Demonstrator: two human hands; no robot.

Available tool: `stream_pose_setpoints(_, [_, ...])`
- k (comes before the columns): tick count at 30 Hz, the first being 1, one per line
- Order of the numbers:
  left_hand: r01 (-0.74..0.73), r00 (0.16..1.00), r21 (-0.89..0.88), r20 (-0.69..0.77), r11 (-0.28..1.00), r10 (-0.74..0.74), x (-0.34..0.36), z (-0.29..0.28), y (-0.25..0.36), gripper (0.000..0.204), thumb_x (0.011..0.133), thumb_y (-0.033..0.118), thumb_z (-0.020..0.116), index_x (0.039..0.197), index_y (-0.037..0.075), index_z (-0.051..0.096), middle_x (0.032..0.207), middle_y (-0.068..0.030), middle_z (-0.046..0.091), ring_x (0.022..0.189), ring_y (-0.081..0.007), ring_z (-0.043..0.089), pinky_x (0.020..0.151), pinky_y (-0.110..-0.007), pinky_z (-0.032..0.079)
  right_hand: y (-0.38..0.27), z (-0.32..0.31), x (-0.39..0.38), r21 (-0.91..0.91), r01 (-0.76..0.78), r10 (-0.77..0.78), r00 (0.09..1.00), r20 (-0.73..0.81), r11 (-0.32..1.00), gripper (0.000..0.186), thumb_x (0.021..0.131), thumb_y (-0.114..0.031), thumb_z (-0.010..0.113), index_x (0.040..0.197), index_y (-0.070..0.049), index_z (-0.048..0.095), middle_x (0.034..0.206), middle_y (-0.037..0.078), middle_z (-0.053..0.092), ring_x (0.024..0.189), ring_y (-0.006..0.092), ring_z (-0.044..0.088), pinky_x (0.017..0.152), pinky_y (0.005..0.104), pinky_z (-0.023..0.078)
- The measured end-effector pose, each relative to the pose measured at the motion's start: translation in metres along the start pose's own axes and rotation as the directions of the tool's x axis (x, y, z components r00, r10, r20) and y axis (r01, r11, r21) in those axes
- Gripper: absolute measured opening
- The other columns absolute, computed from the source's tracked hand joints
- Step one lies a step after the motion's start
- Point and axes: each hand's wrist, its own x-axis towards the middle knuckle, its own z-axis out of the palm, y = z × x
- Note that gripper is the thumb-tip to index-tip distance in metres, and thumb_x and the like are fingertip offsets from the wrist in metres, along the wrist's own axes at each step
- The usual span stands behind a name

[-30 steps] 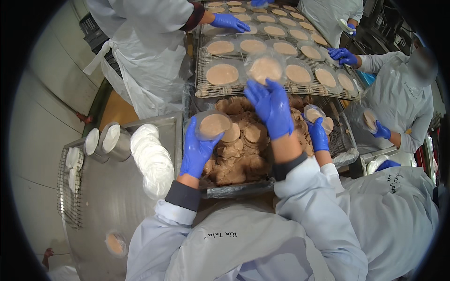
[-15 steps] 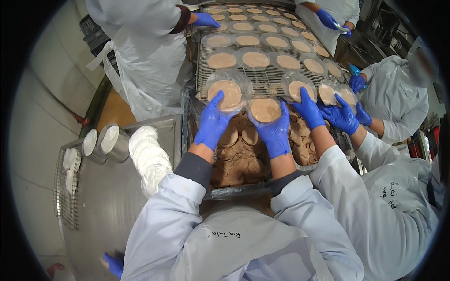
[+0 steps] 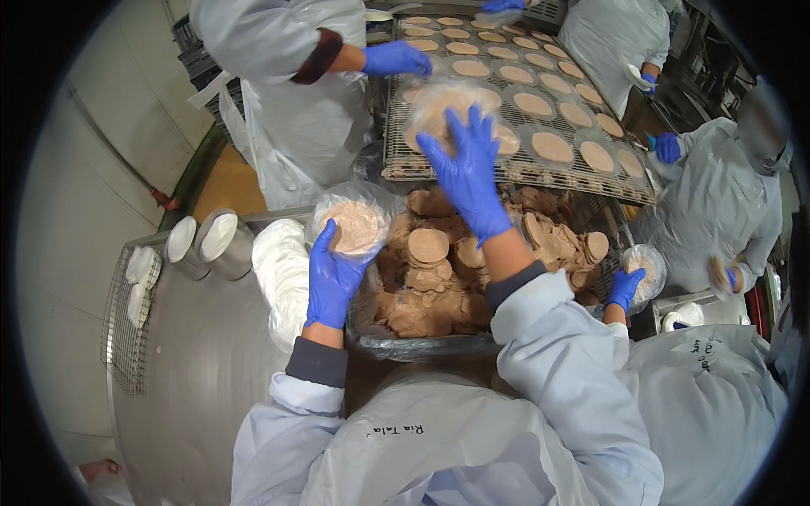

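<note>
My left hand (image 3: 333,287) grips a round pale meat patty (image 3: 356,228) on clear plastic film, left of the tub. Ahead, my right hand (image 3: 466,169) reaches over the near left edge of the wire conveyor (image 3: 523,172), fingers spread. Just beyond its fingertips is a motion-blurred patty on film (image 3: 445,110); whether fingers touch it is unclear. Rows of flat patties on film discs (image 3: 533,104) cover the conveyor. Below my forearms, a plastic-lined tub (image 3: 413,347) holds brown ground meat (image 3: 430,308) with loose patties (image 3: 429,245) on top.
At left a steel table (image 3: 202,354) carries stacked white film discs (image 3: 283,261), two metal cylinders (image 3: 229,244) and a wire basket (image 3: 126,337). A co-worker's gloved hand (image 3: 396,59) is by the conveyor's left side. Another's hand (image 3: 624,287) holds a wrapped patty right of the tub.
My left hand has moved left and down with a patty. My right hand has reached farther forward, fingers now spread. The right-hand co-worker's hands have left the conveyor edge, and more of the tub shows.
</note>
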Motion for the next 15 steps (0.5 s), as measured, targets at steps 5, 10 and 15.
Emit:
stream_pose_setpoints(5, [-0.026,0.993,0.012,-0.113,1.0,0.028,-0.009,-0.014,0.003,0.052,0.084,0.03,0.052,0.123,0.002,0.032,0.124,-0.0217,0.038,0.114,-0.0377,0.04,0.094,-0.055,0.034,-0.027,-0.008,-0.066,0.427,-0.161,0.038,0.959,0.282,0.89,0.054,0.079,-0.029,0.061,0.125,-0.007,0.042,0.13,0.021,0.035,0.125,0.0343,0.028,0.103,0.0442,0.017])
stream_pose_setpoints(10, [0.127,0.986,0.118,-0.12,0.985,-0.113,0.025,-0.043,-0.013,0.057,0.082,0.039,0.054,0.122,0.005,0.033,0.124,-0.0212,0.038,0.113,-0.0378,0.04,0.092,-0.057,0.035,0.042,0.013,-0.132,0.614,-0.775,0.542,0.455,0.707,-0.15,0.054,0.08,-0.033,0.058,0.124,-0.006,0.041,0.127,0.018,0.041,0.124,0.0284,0.032,0.1,0.0392,0.026])
stream_pose_setpoints(15, [0.21,0.969,0.109,0.11,0.972,-0.222,0.069,0.05,-0.06,0.06,0.082,0.037,0.056,0.125,0.003,0.032,0.126,-0.0207,0.038,0.116,-0.0374,0.038,0.094,-0.057,0.033,0.069,-0.026,-0.103,0.758,-0.49,0.665,0.396,0.633,-0.43,0.074,0.079,-0.04,0.055,0.134,-0.004,0.02,0.133,0.018,0.032,0.128,0.0274,0.024,0.103,0.0419,0.022])
